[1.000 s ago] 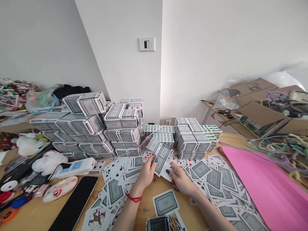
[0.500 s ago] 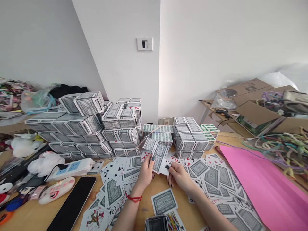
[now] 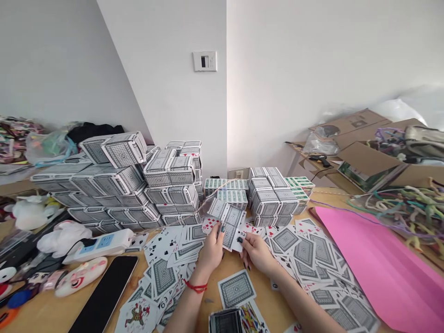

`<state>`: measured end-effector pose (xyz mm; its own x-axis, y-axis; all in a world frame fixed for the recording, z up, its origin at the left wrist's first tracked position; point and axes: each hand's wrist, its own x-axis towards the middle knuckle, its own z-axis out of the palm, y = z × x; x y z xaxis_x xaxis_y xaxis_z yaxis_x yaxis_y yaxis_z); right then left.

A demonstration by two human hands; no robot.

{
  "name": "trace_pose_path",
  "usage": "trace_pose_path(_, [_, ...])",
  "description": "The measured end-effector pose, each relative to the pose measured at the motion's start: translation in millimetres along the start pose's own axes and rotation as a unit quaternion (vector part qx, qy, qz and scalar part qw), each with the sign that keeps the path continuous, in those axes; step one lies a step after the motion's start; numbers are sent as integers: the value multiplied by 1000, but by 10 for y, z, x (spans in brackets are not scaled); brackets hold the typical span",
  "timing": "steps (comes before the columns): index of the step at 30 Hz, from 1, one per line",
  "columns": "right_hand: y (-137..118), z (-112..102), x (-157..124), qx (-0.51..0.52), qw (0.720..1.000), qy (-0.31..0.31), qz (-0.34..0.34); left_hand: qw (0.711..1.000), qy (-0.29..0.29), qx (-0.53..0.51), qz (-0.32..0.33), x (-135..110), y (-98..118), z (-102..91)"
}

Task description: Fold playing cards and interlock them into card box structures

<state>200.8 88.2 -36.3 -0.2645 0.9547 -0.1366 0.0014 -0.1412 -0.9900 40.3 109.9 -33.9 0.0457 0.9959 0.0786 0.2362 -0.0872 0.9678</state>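
My left hand (image 3: 210,249), with a red string bracelet at the wrist, pinches a joined piece of grey-backed playing cards (image 3: 230,227). The thumb lies on top of the piece. At its lower right edge my right hand (image 3: 258,253) grips a white-faced playing card (image 3: 238,246) with a 2 at its corner. Most of this card is hidden under the piece. Below the hands, a face-down card (image 3: 237,289) rests on the table beside a dark open box (image 3: 225,321). Loose cards spread to the left (image 3: 162,276) and right (image 3: 305,253).
Tall stacks of blocks made of cards (image 3: 113,180) stand at the back left, with a smaller stack (image 3: 274,196) at the back right. A phone (image 3: 104,293) and power strip (image 3: 102,244) lie left. Pink paper (image 3: 378,263) and tangled cords (image 3: 409,217) are on the right.
The white-faced card in my right hand has slid further under the joined piece, so less of it shows. Both hands keep their grip. The view has shifted slightly.
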Motion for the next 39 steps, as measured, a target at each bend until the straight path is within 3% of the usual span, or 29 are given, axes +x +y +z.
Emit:
trace_pose_path(8, [6, -2, -11, -1, 1000, 5, 1, 998, -14, 61, 16, -23, 19, -2])
trace_pose_path(15, [-31, -85, 5, 76, 995, -58, -25, 999, -3, 50, 9, -15, 30, -18])
trace_pose_path(20, [-36, -106, 35, 94, 992, -73, -37, 998, -28, 53, 26, -73, 83, -4])
trace_pose_path(26, [-12, -155, 37, 146, 984, -106, -3, 999, -32, 15, 41, -98, 120, 21])
trace_pose_path(30, [-45, -186, 28, 192, 973, -130, 13, 998, -15, -54, 11, -42, 70, 0])
trace_pose_path(34, [-33, -166, 40, 225, 967, -115, 24, 997, -1, -78, -8, -8, 53, -14])
trace_pose_path(39, [-20, -96, 58, 193, 979, -60, -1, 999, -28, -23, 28, -65, 156, -4])
